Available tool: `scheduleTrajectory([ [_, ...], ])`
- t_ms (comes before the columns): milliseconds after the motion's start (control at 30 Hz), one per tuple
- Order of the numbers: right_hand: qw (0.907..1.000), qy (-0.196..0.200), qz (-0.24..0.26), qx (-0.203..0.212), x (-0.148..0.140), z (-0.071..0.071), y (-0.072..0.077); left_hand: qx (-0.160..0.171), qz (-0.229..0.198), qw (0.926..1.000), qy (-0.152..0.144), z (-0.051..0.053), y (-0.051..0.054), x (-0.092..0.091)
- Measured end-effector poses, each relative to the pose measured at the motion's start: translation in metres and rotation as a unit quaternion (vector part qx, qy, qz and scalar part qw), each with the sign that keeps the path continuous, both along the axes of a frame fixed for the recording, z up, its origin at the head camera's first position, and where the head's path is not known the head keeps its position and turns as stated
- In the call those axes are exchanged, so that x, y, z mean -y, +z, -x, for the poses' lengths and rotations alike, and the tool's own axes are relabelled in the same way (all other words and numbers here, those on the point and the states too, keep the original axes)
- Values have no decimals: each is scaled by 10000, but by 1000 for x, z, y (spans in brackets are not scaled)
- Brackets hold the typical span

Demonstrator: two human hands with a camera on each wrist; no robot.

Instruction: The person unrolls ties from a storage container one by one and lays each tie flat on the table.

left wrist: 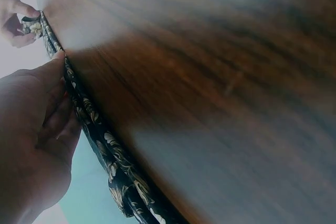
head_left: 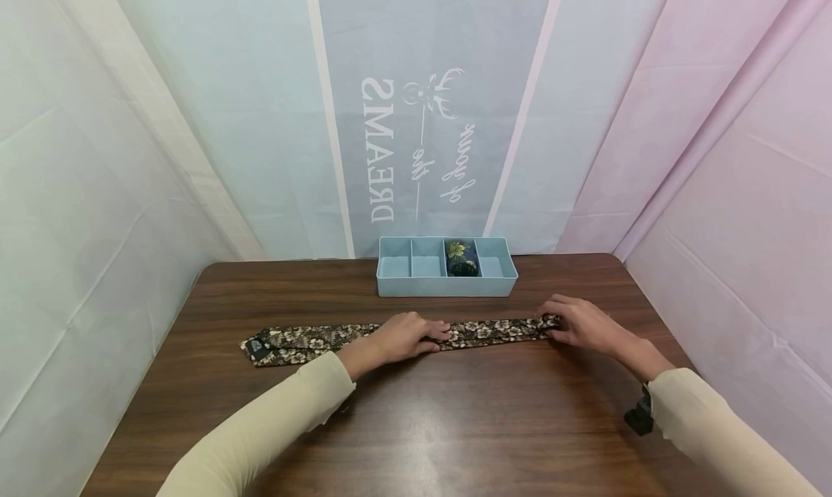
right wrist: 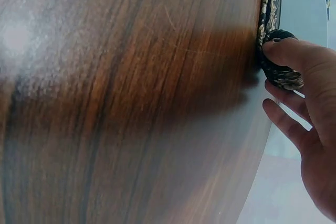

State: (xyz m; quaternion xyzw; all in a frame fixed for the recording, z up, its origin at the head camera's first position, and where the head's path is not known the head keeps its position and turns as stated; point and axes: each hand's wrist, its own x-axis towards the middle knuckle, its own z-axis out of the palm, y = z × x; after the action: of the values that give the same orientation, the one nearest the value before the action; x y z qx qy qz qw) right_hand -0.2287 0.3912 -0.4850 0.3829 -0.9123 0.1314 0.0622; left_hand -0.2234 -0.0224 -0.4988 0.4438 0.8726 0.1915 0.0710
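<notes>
The counter (head_left: pixel 494 417) leaves a wide passage at lower centre of the frame, between the two sleeved forearms (head_left: pixel 266 432). At mid-frame, only a narrow strip runs between the floral necktie (head_left: pixel 490 330) and the blue divided box (head_left: pixel 448 287), pinched further by the left hand (head_left: pixel 403 336); the right hand (head_left: pixel 581 325) bars the strip's right end. Three box compartments can be entered from above; a dark patterned bundle (head_left: pixel 462 260) blocks the third from the left. Curtains (head_left: pixel 422 20) wall off the back and both sides.

Wood-grain surface (head_left: pixel 507 403), walled on three sides.
Blue-grey lettered cloth (head_left: pixel 432 35) hangs beyond the far edge, whitish cloth (head_left: pixel 71 215) left, pinkish cloth (head_left: pixel 754 172) right; glare (head_left: pixel 422 450) between side edges.
</notes>
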Motion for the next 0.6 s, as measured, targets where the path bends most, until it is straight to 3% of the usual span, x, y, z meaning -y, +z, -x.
scheduleTrajectory([
  [367, 9997, -114, -187, -76, -6, 0, -2, 18, -5, 10000, -5, 0, 1, 5],
  [600, 9996, -84, -226, 112, -9, 2, -2, -28, -26, 10000, -87, 2, 0, 9],
])
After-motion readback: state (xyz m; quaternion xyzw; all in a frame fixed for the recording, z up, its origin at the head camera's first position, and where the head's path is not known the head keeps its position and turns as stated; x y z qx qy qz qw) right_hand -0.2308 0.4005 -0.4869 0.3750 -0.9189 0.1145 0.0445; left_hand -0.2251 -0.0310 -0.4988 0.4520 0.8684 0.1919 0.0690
